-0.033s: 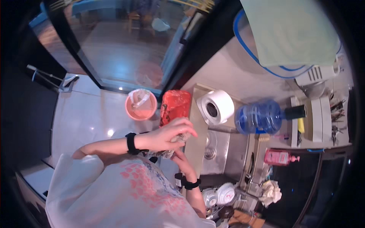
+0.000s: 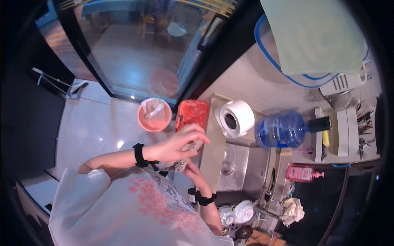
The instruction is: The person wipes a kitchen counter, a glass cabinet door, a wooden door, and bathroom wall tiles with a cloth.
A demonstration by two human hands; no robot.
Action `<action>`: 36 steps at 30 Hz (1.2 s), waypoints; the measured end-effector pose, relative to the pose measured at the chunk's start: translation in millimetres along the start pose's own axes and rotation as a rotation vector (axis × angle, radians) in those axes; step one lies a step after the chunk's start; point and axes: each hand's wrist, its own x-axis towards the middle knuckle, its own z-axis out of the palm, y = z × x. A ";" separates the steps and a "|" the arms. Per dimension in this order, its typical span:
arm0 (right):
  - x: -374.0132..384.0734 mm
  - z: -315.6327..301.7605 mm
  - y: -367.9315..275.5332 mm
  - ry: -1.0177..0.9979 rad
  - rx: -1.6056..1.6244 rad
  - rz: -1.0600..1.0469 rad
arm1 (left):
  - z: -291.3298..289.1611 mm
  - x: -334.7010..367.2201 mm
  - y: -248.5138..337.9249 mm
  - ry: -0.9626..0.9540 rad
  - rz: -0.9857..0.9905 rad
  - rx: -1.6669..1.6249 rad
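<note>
A crumpled greyish patterned cloth (image 2: 179, 165) is bunched between my two hands, in front of my body at the counter's front edge. My left hand (image 2: 177, 146) curls over the upper part of it, and some cloth shows between thumb and fingers. Lower down, my right hand (image 2: 197, 174) grips the cloth's other end; its fingertips are mostly hidden. Just beyond my left hand lies a red container (image 2: 193, 112) with dark marks. A metal sink (image 2: 234, 170) is to the right of both hands.
A pink bucket (image 2: 141, 119) with a bag inside stands on the floor. Along the counter are a white paper roll (image 2: 241, 116), a blue water jug (image 2: 281, 130), a pink soap bottle (image 2: 298, 173) and stacked bowls (image 2: 243, 212). A glass door (image 2: 131, 53) is at upper left.
The view has shifted slightly, so the surroundings sit a little lower and to the right. Both hands stay closed on the cloth, the left one moved slightly left.
</note>
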 end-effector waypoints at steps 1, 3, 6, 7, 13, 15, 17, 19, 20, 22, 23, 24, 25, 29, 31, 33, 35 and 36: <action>8.2 14.0 -22.9 -0.066 -0.018 -0.011 | -11.2 -10.4 -0.2 0.096 -0.019 0.048; 26.4 34.2 -41.8 -0.124 -0.157 -0.084 | -35.8 -31.0 3.4 0.295 -0.037 0.153; 39.0 40.5 -66.2 -0.058 -0.426 -0.159 | -80.1 -69.6 3.3 0.595 -0.171 0.405; 42.2 45.8 -72.4 -0.027 -0.302 -0.206 | -92.6 -84.2 1.1 0.655 -0.233 0.517; 64.8 75.5 -107.1 -0.019 0.164 -0.165 | -128.3 -180.7 -12.2 0.368 -0.725 0.768; 87.7 100.6 -108.6 -0.093 -0.006 -0.225 | -138.5 -195.8 5.6 0.151 -0.701 0.099; 114.5 141.1 -107.8 -0.155 -0.032 -0.283 | -145.8 -204.9 27.8 0.032 -0.665 -0.135; 138.1 186.9 -116.4 -0.221 -0.032 -0.280 | -154.5 -232.7 17.1 0.108 -0.581 -0.028; 151.2 205.1 -122.1 -0.289 -0.017 -0.269 | -165.6 -240.5 14.3 0.130 -0.488 0.074; 177.3 247.7 -136.1 -0.384 0.008 -0.143 | -197.2 -261.8 15.2 0.148 -0.563 0.234; 191.7 270.7 -143.8 -0.401 -0.060 -0.152 | -213.7 -276.7 20.6 0.234 -0.614 0.370; 207.5 293.7 -149.9 -0.420 -0.128 -0.162 | -238.2 -291.4 26.4 0.232 -0.648 0.478; 228.2 311.1 -147.0 -0.498 -0.111 -0.262 | -256.1 -306.9 29.8 0.343 -0.632 0.411; 299.3 383.0 -164.6 -0.544 -0.478 -0.382 | -311.5 -374.7 35.0 0.753 -0.632 0.337; 330.2 424.6 -175.9 -0.562 -0.684 -0.415 | -329.0 -402.9 33.9 0.838 -0.672 0.460; 365.4 460.6 -171.1 -0.595 -0.789 -0.478 | -349.8 -414.2 48.4 0.853 -0.876 0.618; 400.3 490.8 -161.2 -0.695 -0.893 -0.626 | -362.4 -429.4 40.9 1.003 -0.741 0.621; 417.7 504.1 -156.0 -0.756 -0.898 -0.669 | -370.1 -435.4 36.4 1.112 -0.587 0.619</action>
